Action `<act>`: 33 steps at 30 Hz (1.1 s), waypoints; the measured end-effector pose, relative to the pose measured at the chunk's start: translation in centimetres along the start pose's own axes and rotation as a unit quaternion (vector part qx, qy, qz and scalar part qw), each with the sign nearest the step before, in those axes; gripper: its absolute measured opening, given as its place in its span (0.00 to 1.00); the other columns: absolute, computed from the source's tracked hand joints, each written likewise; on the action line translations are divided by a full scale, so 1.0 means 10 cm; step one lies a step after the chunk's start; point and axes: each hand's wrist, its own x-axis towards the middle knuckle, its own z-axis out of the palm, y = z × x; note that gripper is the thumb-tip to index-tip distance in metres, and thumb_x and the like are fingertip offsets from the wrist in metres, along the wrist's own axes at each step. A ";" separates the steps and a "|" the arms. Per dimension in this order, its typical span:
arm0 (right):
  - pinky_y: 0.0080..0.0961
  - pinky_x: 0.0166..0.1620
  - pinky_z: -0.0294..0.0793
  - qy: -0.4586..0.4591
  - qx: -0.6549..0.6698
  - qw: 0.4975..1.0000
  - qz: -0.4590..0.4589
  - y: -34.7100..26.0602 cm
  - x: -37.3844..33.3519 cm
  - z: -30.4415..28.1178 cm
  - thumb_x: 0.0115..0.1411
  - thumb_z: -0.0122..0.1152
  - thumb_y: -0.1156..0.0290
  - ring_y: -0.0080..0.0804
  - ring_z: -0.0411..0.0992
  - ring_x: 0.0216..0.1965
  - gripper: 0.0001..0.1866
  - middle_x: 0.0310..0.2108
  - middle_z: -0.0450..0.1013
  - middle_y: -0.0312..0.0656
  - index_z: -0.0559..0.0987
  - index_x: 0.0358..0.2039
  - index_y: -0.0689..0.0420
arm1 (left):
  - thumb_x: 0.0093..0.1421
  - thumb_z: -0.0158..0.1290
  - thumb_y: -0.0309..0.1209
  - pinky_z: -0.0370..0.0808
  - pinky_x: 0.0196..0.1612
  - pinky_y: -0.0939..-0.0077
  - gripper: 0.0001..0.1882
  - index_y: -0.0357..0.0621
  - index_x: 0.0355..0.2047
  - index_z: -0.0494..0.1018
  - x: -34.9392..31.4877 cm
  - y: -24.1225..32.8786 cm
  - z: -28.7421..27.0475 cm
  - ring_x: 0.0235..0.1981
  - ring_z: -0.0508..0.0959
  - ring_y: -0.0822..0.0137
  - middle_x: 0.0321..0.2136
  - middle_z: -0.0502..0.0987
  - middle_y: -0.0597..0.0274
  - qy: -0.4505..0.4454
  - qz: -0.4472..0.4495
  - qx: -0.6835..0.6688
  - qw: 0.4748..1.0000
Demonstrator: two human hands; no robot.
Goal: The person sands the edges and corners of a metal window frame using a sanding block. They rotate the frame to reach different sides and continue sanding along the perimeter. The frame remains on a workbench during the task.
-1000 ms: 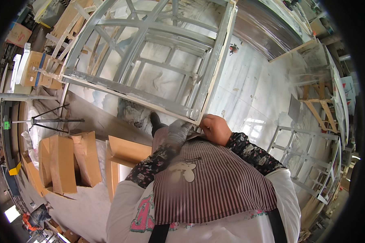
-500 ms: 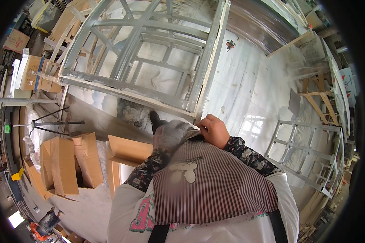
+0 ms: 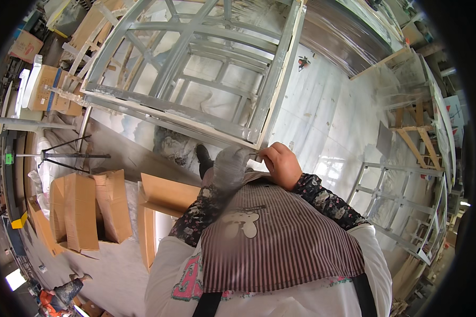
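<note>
My left hand (image 3: 230,168), in a grey glove, is raised in front of the striped apron (image 3: 285,232). Its fingers are curled closed toward my right hand (image 3: 281,165), which is bare and pinched. Between the fingertips of both hands a small, thin, dark thing shows, too small to name. Just beyond them is the near corner of a grey metal frame (image 3: 195,117) with crossing bars and a pale edging strip. Neither hand clearly touches that frame.
Open cardboard boxes (image 3: 79,211) stand at the left, near a black tripod stand (image 3: 63,160). A smaller metal frame (image 3: 394,198) and a wooden trestle (image 3: 413,140) are at the right. A small red-and-black tool (image 3: 303,63) lies on the floor. Another person (image 3: 61,298) is at lower left.
My hands have lifted off the apron's upper edge. The left hand has moved slightly up and right, and a thin thing now shows between the fingertips.
</note>
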 end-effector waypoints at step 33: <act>0.37 0.36 0.76 -0.131 0.086 0.988 0.008 0.24 0.31 -0.04 0.55 0.65 0.77 0.49 0.75 0.32 0.05 0.30 0.73 0.49 0.76 0.28 0.62 | 0.59 0.55 0.27 0.72 0.42 0.52 0.06 0.40 0.37 0.75 0.12 0.08 -0.02 0.38 0.76 0.47 0.34 0.75 0.53 0.110 0.010 0.028 0.993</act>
